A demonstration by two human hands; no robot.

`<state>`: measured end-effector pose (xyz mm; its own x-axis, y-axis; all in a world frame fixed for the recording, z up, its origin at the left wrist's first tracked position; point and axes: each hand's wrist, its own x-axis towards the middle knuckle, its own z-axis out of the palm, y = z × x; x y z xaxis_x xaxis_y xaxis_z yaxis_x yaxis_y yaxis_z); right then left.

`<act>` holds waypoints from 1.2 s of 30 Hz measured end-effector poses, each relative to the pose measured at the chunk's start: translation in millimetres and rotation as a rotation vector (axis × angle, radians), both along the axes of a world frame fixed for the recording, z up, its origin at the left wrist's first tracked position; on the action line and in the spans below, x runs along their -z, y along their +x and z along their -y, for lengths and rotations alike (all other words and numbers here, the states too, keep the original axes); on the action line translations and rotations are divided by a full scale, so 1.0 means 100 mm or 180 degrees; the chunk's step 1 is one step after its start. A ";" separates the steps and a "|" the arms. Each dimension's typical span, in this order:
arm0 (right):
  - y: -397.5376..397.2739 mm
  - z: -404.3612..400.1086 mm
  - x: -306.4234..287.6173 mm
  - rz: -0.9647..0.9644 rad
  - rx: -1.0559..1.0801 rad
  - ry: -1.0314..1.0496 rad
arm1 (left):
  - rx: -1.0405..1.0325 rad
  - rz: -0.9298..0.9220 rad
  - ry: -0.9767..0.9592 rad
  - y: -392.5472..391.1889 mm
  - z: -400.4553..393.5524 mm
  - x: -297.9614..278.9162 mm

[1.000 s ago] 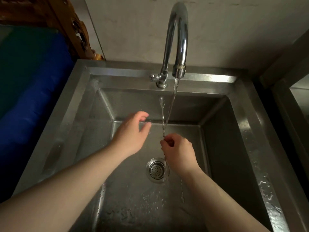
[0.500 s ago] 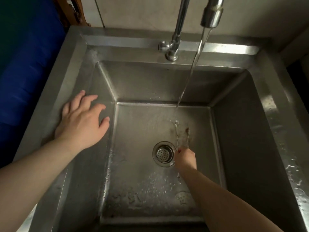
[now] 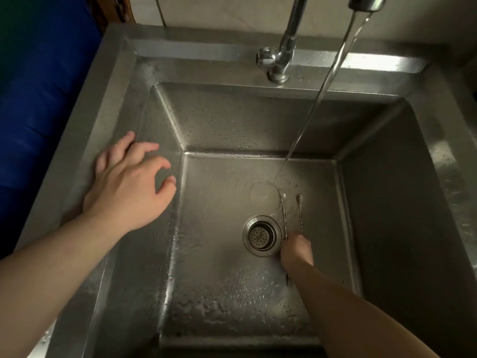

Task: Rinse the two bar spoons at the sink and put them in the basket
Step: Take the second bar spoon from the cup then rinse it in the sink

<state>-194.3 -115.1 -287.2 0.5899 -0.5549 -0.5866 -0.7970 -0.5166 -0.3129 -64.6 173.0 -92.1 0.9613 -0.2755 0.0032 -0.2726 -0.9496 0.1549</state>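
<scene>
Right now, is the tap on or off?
On. A stream of water runs from the faucet spout down to the sink floor, spreading a ripple beside the two bar spoons.

text: none legible | labels: none | brands: none | numbers: none

Above you stands the curved chrome tap (image 3: 289,42), its base fixed to the rear ledge. From its spout a thin stream of running water (image 3: 327,81) slants down and lands beside the round perforated steel drain strainer (image 3: 261,235). At your left you see a dark blue surface (image 3: 44,94); behind the tap, a pale tiled wall (image 3: 219,10).
</scene>
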 end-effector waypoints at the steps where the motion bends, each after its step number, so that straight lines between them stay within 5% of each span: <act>1: 0.00 0.00 0.01 -0.0006 -0.0009 -0.0021 | -0.0001 -0.0001 -0.0004 0.00 0.00 0.00; 14: -0.06 -0.05 -0.13 0.0227 -0.0055 -0.0148 | -0.0018 -0.0009 -0.0001 0.00 0.01 0.00; 25: 1.07 -0.74 -1.81 0.3172 -0.2013 -0.0795 | 0.0002 -0.0026 -0.0025 0.01 -0.01 0.01; 31: 1.84 -0.75 -2.40 0.2392 -0.1976 -0.1751 | 0.0017 0.0029 -0.0056 0.01 0.00 0.00; 36: 2.07 -0.68 -2.44 0.1853 -0.1872 -0.1626 | 0.0018 0.0093 -0.0104 0.02 -0.01 0.03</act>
